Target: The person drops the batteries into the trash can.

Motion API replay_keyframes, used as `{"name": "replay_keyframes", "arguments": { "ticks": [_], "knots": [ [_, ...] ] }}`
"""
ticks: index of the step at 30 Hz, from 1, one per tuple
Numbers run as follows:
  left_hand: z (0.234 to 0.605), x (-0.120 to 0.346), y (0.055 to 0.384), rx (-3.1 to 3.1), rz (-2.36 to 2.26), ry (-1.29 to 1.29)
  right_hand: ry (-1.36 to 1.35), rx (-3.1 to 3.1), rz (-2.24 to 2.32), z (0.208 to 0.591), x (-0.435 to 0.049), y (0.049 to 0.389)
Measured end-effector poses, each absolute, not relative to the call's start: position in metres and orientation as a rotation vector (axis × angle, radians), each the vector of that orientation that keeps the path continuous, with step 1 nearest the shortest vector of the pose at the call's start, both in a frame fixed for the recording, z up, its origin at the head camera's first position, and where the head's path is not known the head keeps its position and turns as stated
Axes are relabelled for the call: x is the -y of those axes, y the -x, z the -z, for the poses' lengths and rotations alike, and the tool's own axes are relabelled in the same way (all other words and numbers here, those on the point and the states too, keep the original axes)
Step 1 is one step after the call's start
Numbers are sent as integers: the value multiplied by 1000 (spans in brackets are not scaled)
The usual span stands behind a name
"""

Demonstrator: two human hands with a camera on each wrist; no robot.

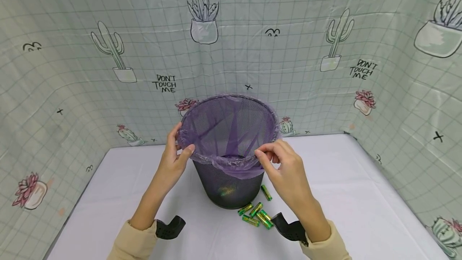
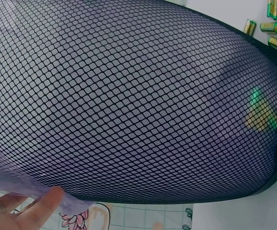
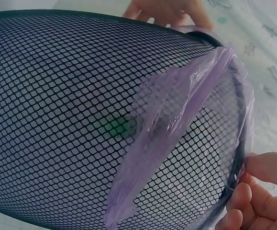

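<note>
A black mesh wastebasket [image 1: 234, 193] stands tilted toward me on the table, lined with a thin purple trash bag [image 1: 236, 171] folded over its rim. My left hand [image 1: 175, 155] grips the lined rim at the left, thumb toward the front. At the rim's front right, my right hand [image 1: 285, 163] pinches the bag's edge between thumb and index finger. In the right wrist view, a loose purple flap [image 3: 162, 139] hangs down the mesh outside. Green and gold shapes [image 2: 262, 115] show blurred through the mesh, low in the basket.
Several green and gold batteries [image 1: 256, 208] lie on the white table [image 1: 213, 238], by the basket's base at the right. A grid-patterned sheet [image 1: 231, 59] with printed cacti rises behind and on both sides. Black wrist mounts [image 1: 170, 228] jut from both sleeves.
</note>
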State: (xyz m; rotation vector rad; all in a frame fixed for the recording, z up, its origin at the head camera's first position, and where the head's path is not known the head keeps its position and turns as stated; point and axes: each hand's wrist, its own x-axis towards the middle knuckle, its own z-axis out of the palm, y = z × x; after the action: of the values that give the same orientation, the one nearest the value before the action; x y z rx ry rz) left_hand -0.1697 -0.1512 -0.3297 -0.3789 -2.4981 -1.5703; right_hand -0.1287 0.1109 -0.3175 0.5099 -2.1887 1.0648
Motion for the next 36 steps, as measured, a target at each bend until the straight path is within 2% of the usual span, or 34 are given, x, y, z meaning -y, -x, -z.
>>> {"name": "replay_keyframes", "arguments": {
  "ticks": [23,36],
  "knots": [
    [329,151,169,2491,1579,381,-561,2135,-1143,323,-117,125],
    [329,152,169,2486,1576,388,-406,2270,-1157,353,-138,121]
  ]
}}
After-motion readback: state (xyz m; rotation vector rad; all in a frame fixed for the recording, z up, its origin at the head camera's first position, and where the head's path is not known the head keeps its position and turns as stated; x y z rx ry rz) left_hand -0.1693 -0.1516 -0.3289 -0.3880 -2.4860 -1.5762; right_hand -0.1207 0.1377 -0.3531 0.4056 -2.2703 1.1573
